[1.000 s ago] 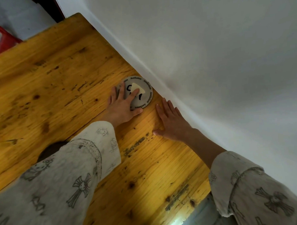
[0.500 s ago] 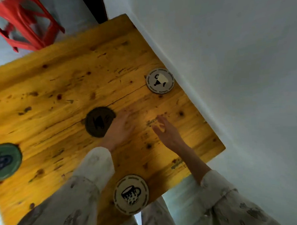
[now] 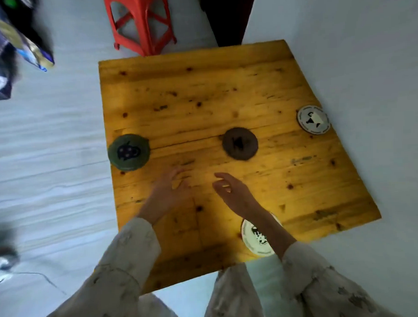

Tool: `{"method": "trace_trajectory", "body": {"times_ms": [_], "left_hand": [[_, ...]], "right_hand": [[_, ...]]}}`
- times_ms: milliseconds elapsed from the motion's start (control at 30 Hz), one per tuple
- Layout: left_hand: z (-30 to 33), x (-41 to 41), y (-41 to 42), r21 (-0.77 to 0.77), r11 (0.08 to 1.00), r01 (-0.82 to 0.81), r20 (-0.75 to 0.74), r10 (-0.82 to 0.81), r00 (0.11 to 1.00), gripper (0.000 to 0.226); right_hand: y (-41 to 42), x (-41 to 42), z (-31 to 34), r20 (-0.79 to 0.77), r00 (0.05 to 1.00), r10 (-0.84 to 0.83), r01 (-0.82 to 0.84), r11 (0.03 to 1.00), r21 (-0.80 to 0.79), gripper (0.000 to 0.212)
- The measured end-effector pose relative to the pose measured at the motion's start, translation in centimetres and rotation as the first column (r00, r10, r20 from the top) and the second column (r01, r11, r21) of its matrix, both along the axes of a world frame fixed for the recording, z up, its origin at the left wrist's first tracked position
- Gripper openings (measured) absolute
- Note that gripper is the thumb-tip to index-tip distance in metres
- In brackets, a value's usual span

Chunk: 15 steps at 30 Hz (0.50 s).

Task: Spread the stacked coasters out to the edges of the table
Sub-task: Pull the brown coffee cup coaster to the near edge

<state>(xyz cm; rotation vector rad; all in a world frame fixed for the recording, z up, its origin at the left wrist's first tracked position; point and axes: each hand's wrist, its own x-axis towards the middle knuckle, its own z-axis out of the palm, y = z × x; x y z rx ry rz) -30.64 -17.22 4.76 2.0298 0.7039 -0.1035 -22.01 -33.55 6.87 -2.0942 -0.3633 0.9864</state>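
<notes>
Pine boards, knotted and amber, carry four coasters across the table (image 3: 200, 91) as you lean over its near edge. Your left hand (image 3: 166, 191) and right hand (image 3: 233, 193) hover over bare wood at about six o'clock of the tabletop's centre, both empty, fingers loosely spread and slightly curled; whether any fingertip touches the wood cannot be told through the blur.

At three o'clock, the pale coaster (image 3: 313, 119) sits hard against the right edge beside the wall. At nine o'clock, the green coaster (image 3: 129, 152) lies on the left edge, its rim seeming to just overhang. At five to six o'clock, the cup-print coaster (image 3: 255, 237) rests at the near edge, partly hidden under your right forearm. The dark brown coaster (image 3: 240, 143) lies alone near the middle, just beyond your right hand and well apart from the others. It looks to be the one piece left, and the far edge at twelve o'clock is the only side without one.

The risks, by my reading, are these. Reach forward for the brown coaster and your right sleeve (image 3: 311, 269) may drag the cup-print coaster off the near edge. Slide the brown one too briskly toward twelve o'clock and it could run off the far side, down by the red stool (image 3: 142, 22). A careless left elbow could tip the green coaster off, given how little table appears to be under its outer rim.
</notes>
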Motion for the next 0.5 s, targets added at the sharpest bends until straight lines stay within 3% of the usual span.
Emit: {"method": "trace_trajectory", "body": {"times_ms": [100, 300, 500], "left_hand": [[0.4, -4.9, 5.0, -0.052, 0.998, -0.031, -0.013, 0.03, 0.999, 0.039], [3.7, -15.5, 16.4, 0.027, 0.997, -0.072, 0.068, 0.07, 0.995, 0.033], [4.7, -17.1, 25.0, 0.077, 0.991, -0.11, 0.067, 0.105, 0.992, 0.03]], "right_hand": [[4.4, -4.4, 0.6, 0.015, 1.0, -0.005, 0.005, 1.0, 0.006, 0.039], [16.3, -13.0, 3.2, 0.037, 0.996, 0.078, -0.079, 0.996, 0.035, 0.045], [25.4, -14.0, 4.0, 0.075, 0.995, 0.068, -0.07, 0.997, 0.024, 0.044]]}}
